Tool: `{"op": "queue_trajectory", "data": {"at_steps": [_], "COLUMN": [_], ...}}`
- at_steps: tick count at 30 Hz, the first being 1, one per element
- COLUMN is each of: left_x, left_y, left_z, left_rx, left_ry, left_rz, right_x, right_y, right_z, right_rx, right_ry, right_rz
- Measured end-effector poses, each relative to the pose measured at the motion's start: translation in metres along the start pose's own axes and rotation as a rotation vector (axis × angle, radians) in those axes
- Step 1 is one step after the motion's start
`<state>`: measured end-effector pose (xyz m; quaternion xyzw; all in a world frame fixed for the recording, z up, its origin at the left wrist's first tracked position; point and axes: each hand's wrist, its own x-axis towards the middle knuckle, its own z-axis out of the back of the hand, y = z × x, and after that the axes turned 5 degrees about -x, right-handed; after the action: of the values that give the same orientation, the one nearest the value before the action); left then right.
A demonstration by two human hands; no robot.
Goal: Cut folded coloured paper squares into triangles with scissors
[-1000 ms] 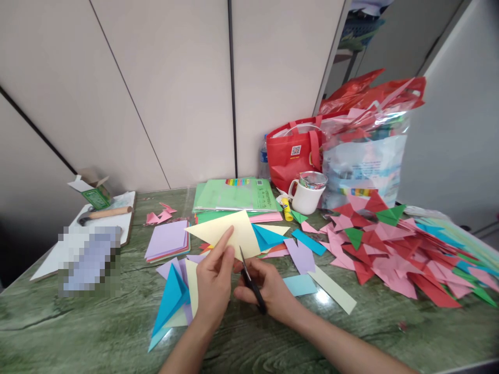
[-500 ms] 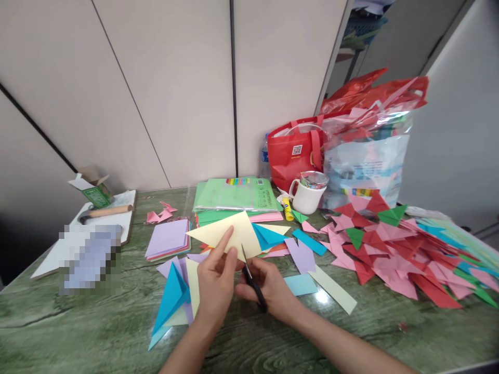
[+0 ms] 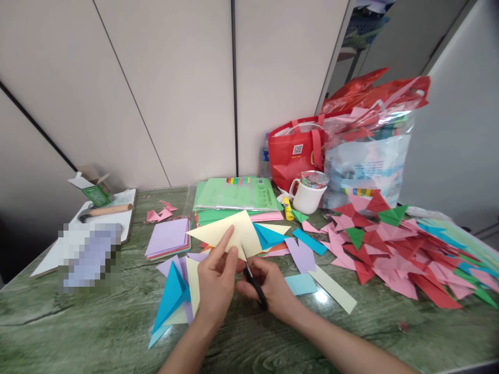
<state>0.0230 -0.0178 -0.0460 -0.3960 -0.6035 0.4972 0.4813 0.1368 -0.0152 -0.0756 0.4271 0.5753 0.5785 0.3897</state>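
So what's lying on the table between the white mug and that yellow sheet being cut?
In the head view, a yellow glue stick lies beside the white mug, then a small green triangle and blue folded paper by the yellow sheet.

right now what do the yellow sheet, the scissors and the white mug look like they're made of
Yellow sheet: thin matte paper, pale, with crisp straight edges, held up by the left hand.
Scissors: bright, probably metal blades and black, likely plastic handles, in the right hand.
White mug: smooth and glossy, probably ceramic or enamel; the look leaves that open.
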Motion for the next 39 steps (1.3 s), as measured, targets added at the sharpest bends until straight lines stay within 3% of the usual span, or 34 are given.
{"op": "queue_trajectory", "data": {"at_steps": [9,16,31,39], "left_x": [0.001,0.012,0.010,0.010], "left_y": [0.003,0.000,-0.003,0.001], "left_z": [0.001,0.010,0.008,0.009], "left_rx": [-0.010,-0.054,0.019,0.026], "left_ry": [-0.004,-0.082,0.061,0.089], "left_rz": [-0.019,-0.069,0.000,0.010], "right_x": [0.001,0.001,0.003,0.002], "right_y": [-0.002,-0.004,0.005,0.001], "right_z": [-0.001,0.000,0.004,0.005], "right_rx": [0.054,0.037,0.061,0.079], "right_ry": [-0.017,-0.015,0.087,0.049], "right_rz": [-0.087,-0.102,-0.013,-0.021]}}
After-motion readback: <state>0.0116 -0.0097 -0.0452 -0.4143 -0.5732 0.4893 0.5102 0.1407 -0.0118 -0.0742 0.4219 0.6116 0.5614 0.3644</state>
